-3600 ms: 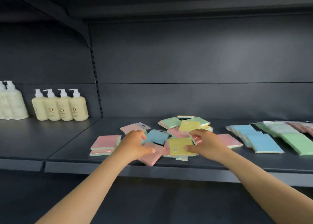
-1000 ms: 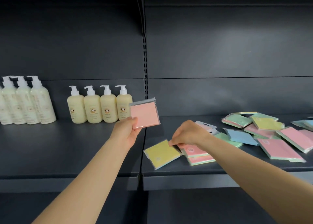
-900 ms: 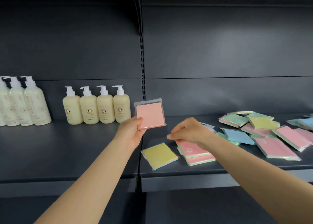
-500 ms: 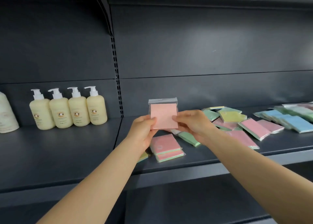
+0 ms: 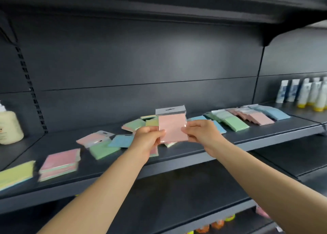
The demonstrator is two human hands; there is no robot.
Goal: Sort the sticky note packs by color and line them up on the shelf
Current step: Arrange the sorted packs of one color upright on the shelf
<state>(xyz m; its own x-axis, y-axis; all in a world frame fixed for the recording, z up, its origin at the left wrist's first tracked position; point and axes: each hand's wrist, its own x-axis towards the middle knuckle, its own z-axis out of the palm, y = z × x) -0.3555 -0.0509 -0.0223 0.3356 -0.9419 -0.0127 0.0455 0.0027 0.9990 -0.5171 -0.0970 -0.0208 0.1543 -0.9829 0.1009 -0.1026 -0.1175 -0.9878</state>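
While both hands (image 5: 174, 136) pinch its edges, square glossy-wrapped pink pack (image 5: 173, 129), above dark metal shelf (image 5: 194, 155)

Dark grey shelf (image 5: 203, 150) strewn with sticky note packs

Taking the loose heap of mixed packs (image 5: 134, 126) at the shelf's middle as the landmark: just left of it lie a pink pack with a grey hang tab (image 5: 94, 139), a green pack (image 5: 103, 150) and a blue pack (image 5: 121, 141). Further left, near the front edge, sits a stack of pink packs (image 5: 59, 164), and beyond that a yellow pack (image 5: 16, 173). Far left stands a cream bottle (image 5: 9, 127). Right of the heap run angled rows: green (image 5: 231, 121), pink (image 5: 254, 117), blue (image 5: 274, 112).
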